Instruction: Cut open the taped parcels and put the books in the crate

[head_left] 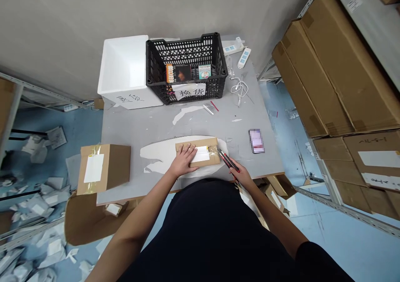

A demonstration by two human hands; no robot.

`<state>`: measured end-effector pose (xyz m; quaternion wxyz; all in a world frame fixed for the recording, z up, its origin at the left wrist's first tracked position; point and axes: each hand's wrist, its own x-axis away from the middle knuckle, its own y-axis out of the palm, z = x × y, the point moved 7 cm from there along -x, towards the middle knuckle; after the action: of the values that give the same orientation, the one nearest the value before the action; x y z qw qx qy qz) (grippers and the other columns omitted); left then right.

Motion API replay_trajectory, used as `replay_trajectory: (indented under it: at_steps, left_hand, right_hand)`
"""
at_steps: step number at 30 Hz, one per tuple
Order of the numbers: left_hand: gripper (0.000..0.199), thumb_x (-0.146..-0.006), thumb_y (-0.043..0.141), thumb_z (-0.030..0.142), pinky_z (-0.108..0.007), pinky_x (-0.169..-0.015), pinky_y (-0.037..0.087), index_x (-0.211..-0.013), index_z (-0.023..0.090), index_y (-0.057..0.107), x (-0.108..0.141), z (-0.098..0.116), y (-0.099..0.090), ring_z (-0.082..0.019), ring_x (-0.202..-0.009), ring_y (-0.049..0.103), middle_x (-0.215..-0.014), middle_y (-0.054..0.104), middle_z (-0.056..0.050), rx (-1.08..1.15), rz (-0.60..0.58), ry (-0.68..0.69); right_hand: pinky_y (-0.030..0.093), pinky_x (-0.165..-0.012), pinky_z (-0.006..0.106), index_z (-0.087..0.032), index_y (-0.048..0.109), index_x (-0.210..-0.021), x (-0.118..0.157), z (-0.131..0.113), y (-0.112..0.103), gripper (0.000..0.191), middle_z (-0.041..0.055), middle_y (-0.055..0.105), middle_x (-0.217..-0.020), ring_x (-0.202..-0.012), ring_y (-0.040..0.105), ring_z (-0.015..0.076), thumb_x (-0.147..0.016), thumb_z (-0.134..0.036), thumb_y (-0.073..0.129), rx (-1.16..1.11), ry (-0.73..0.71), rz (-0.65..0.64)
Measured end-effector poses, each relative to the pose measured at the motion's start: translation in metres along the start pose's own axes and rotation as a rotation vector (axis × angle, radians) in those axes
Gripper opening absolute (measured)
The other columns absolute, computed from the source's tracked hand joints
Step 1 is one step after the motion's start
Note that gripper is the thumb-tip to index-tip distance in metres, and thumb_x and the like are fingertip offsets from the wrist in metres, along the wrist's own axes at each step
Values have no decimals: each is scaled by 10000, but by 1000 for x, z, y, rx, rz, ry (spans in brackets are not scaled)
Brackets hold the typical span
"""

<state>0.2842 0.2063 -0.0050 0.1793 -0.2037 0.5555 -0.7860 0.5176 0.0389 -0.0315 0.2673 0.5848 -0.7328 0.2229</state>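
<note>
A small flat cardboard box (204,162) with a white label and clear tape on its right end lies near the table's front edge. My left hand (184,159) presses flat on its left part, fingers spread and curled around nothing. In my right hand (242,174) is a red and black utility knife (229,162), gripped at its lower end. The knife's tip points up and left, close to the box's taped right end; whether it touches cannot be made out. Beneath the box, a torn white patch (153,152) shows on the grey tabletop (137,125).
A black plastic crate (187,91) holding a few small packages stands at the back, beside a white foam box (125,94). A taped carton (104,169) sits at the left edge. A phone (256,141), white cable (240,88) and power strips (244,58) lie right.
</note>
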Motion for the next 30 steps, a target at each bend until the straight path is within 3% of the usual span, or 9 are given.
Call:
replay_trajectory:
  at_steps: [14, 19, 23, 26, 28, 30]
  left_hand:
    - [872, -785, 582, 624, -588, -1169, 55, -1486, 180, 312, -1, 1, 2, -357, -1454, 183, -1538, 330, -142, -4, 15, -12]
    - [880, -774, 593, 629, -585, -1171, 48, -1480, 176, 326, -2, 0, 2, -355, -1450, 197, -1529, 345, -148, -10, 3, -8]
    - [894, -771, 602, 624, -578, -1172, 55, -1489, 179, 308, -2, 1, -1, -350, -1454, 188, -1537, 329, -149, -3, 17, -11]
    - [888, -778, 603, 615, -577, -1168, 74, -1494, 190, 297, -1, 3, -4, -344, -1456, 184, -1543, 317, -148, 0, 26, -21]
    - [877, -789, 580, 633, -572, -1164, 90, -1495, 197, 295, -2, 2, -5, -342, -1455, 188, -1546, 311, -148, 1, 22, -18]
    - [847, -815, 535, 643, -553, -1163, 114, -1494, 195, 298, -4, -4, -7, -337, -1454, 193, -1550, 303, -147, 6, 31, -36]
  right_hand:
    - [342, -342, 162, -281, 406, -1457, 0, -16, -22, 684, -64, 582, -679, -377, 425, 46, -801, -258, 599, 108, 29, -187]
    - [329, -340, 164, -279, 420, -1449, 10, -11, -23, 690, -60, 595, -672, -369, 405, 42, -789, -289, 624, 105, 61, -204]
    - [337, -338, 170, -275, 425, -1441, 21, -2, -21, 690, -53, 591, -678, -387, 435, 56, -785, -346, 626, 48, 48, -139]
    - [416, -374, 199, -277, 388, -1448, 27, 3, -21, 726, -45, 609, -727, -420, 485, 73, -779, -419, 630, -66, -1, 5]
    - [506, -452, 246, -276, 344, -1456, 29, 7, -18, 771, -33, 633, -771, -479, 557, 102, -771, -463, 645, -186, -28, 112]
    - [572, -572, 303, -246, 410, -1388, 27, 12, -8, 715, 0, 661, -812, -591, 644, 146, -767, -495, 662, -309, -33, 159]
